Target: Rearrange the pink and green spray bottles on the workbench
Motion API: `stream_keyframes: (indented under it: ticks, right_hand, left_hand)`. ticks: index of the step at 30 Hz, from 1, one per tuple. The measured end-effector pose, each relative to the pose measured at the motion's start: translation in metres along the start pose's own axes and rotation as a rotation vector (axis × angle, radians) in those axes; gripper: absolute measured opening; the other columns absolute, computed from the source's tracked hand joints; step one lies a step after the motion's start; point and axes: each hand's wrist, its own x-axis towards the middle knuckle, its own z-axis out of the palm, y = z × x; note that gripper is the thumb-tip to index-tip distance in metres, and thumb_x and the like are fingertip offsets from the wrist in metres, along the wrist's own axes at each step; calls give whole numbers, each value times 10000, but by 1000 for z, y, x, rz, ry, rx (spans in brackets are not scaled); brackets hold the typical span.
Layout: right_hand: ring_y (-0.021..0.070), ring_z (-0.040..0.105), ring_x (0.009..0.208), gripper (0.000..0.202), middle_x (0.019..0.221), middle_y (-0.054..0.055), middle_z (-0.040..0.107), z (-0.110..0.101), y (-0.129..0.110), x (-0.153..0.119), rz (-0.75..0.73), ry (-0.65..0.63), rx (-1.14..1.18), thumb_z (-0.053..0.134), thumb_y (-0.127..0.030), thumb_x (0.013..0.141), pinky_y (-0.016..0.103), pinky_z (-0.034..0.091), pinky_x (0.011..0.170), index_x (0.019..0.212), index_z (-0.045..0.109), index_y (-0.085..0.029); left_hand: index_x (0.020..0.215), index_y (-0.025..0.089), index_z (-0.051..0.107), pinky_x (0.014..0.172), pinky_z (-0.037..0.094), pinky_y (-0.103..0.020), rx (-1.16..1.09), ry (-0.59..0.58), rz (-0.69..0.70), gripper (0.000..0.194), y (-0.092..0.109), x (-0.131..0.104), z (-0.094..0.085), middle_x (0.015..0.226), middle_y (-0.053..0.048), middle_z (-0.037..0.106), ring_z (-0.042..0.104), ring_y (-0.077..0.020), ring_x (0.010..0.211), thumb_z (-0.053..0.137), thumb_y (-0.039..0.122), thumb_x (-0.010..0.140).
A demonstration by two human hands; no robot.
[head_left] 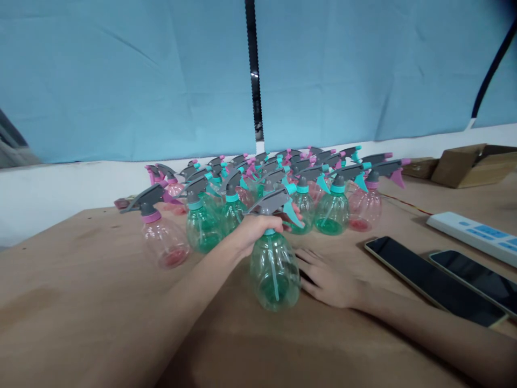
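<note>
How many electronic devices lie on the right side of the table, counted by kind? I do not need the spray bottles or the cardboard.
phones: 2
power strip: 1
Total: 3

Both forearms are bare from the frame's edge down to the wrists, with no sleeve, watch, ring or glove showing on the left hand point(254, 229) or the right hand point(331, 280), whose slim fingers have short nails.
</note>
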Motion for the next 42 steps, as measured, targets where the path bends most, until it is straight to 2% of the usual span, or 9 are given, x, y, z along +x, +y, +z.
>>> stream_keyframes:
  ticks: [3,8,17,23,27,30,33,36,42]
  right_hand:
    - [233,408,1174,395,1267,103,461,-1,-1,0,-5,-3,-2,391,-265,900,436,336,991,1290,429,-212]
    - [237,399,1182,395,1268,109,456,0,-1,0,0,-4,-10,397,-250,894,437,338,989,1285,434,-203]
    - [240,379,1215,409,1304,96,448,0,-1,0,-24,16,-3,385,-248,894,452,318,1012,1300,424,-219]
    - [248,373,1228,401,1309,117,445,3,1,-1,18,-3,-15,361,-285,910,464,326,1009,1291,430,-183]
    - [234,368,1233,401,1319,104,439,4,1,-1,33,-5,-11,348,-308,917,446,313,1026,1291,429,-188]
    - [228,361,1240,400,1322,97,438,5,2,-2,34,-3,-14,350,-308,915,433,303,1035,1288,434,-191]
    - [232,360,1239,397,1324,96,440,6,3,-2,38,0,-12,360,-305,912,443,303,1033,1286,438,-194]
    - [234,364,1235,398,1322,102,441,6,3,-2,41,2,0,362,-312,912,449,309,1026,1285,439,-195]
    - [230,362,1239,392,1322,102,442,6,3,-2,33,14,-6,358,-325,913,426,311,1027,1269,457,-193]
  left_hand:
    - [928,192,661,762,463,-366,-22,-75,21,474,1,0,0,800,-34,674,612,-216,798,508,75,495]
    - [1006,208,649,809,466,-398,-60,-43,24,547,1,0,-2,841,-31,679,622,-227,835,499,72,498]
    - [944,227,665,801,466,-367,52,-205,-33,414,0,-15,8,922,-41,672,625,-231,899,527,95,577]
    - [847,203,661,887,428,-360,432,62,-58,175,7,-63,2,974,-42,676,601,-215,954,596,181,685]
    - [837,234,600,814,441,-355,719,429,-34,180,13,-104,-27,891,10,661,594,-224,852,642,262,665]
    - [811,261,547,815,418,-348,807,748,21,146,10,-130,-63,895,60,625,556,-225,878,617,317,695]
    - [752,255,496,768,399,-324,922,982,-16,164,9,-144,-101,729,83,557,516,-202,808,612,358,697]
    - [702,224,457,704,405,-301,957,1035,-77,221,10,-145,-133,664,69,503,498,-176,733,561,419,704]
    - [809,182,534,704,474,-386,923,921,-28,412,8,-130,-176,748,-11,583,567,-267,759,587,471,520]
